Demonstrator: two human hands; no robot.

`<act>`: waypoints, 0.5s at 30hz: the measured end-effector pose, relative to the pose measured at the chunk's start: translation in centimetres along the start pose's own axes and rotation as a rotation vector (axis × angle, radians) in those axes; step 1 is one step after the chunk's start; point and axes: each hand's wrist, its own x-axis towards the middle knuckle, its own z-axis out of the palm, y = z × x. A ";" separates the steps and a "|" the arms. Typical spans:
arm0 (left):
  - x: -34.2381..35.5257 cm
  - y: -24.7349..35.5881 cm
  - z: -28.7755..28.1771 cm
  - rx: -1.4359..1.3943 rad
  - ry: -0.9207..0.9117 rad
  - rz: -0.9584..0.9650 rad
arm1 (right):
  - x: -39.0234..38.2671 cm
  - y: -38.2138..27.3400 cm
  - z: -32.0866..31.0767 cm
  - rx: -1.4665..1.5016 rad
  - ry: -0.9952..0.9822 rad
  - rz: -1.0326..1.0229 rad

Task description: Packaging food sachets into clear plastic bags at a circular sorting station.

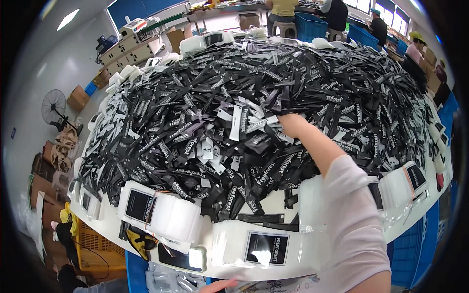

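A large heap of black and silver printed stick packets [205,88] covers the white table [400,219]. My right hand [291,124] reaches into the heap at its middle right, among some silver packets [237,122]; its fingertips are hidden there. My left hand [220,284] is low at the lower edge, partly cut off and blurred, with a finger stretched out. Along the near edge lie stacks of clear plastic bags with black labels [171,217], a phone [181,256] and a yellow and black item [139,241].
An orange crate [97,249], cardboard boxes [78,97] and a fan [53,105] are at the left. Co-workers [281,10] sit at a far counter, with others [415,49] at the right near blue bins [310,24].
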 end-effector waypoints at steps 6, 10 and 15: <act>6.9 2.3 2.2 0.486 0.251 0.861 | -5.9 -3.7 -4.5 0.065 -0.048 -0.248; 9.9 2.1 4.9 0.678 0.132 0.807 | -9.2 -5.3 -3.5 0.063 0.005 -0.353; 10.1 1.0 5.6 0.918 0.051 0.738 | -11.5 -5.0 -4.6 -0.124 0.103 -0.275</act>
